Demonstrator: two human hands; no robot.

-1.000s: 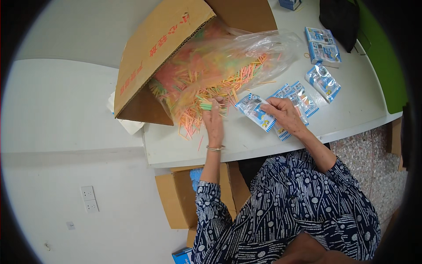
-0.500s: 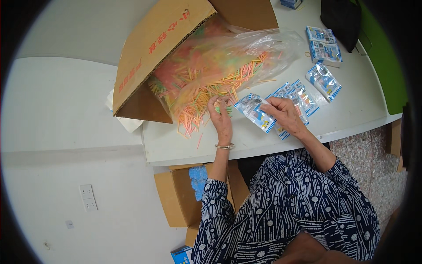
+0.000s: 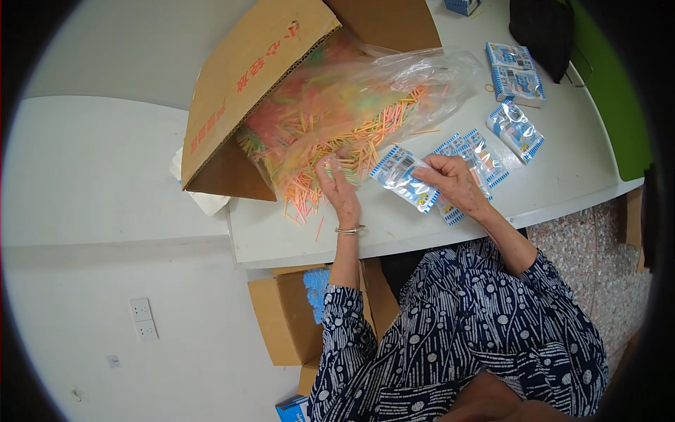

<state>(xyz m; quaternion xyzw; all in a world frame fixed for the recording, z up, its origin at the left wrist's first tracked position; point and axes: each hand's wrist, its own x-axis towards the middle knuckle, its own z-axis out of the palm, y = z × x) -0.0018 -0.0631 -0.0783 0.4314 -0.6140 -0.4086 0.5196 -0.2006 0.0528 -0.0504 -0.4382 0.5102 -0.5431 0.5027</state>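
My right hand (image 3: 453,184) pinches a small clear plastic packet (image 3: 403,178) with blue-and-white striped ends by its right side, holding it above the table. My left hand (image 3: 342,191), with a bangle at the wrist, is at the near edge of a heap of thin pastel sticks (image 3: 304,191). Its fingers curl around several of the sticks, green ones among them; how many is hidden. The heap spills from a large clear plastic bag (image 3: 450,74) lying in a tipped cardboard box (image 3: 242,91). Under and beside my right hand lie several similar packets (image 3: 485,156).
More striped packets (image 3: 517,131) lie at the right of the white table (image 3: 562,169), with stacked ones (image 3: 517,74) farther back. A black bag (image 3: 541,35) sits at the far right by a green panel (image 3: 612,91). Below the table edge stands an open carton (image 3: 274,316) with blue contents.
My left hand has shifted left and slightly up, closer into the heap of sticks. The packet in my right hand has moved slightly to the left.
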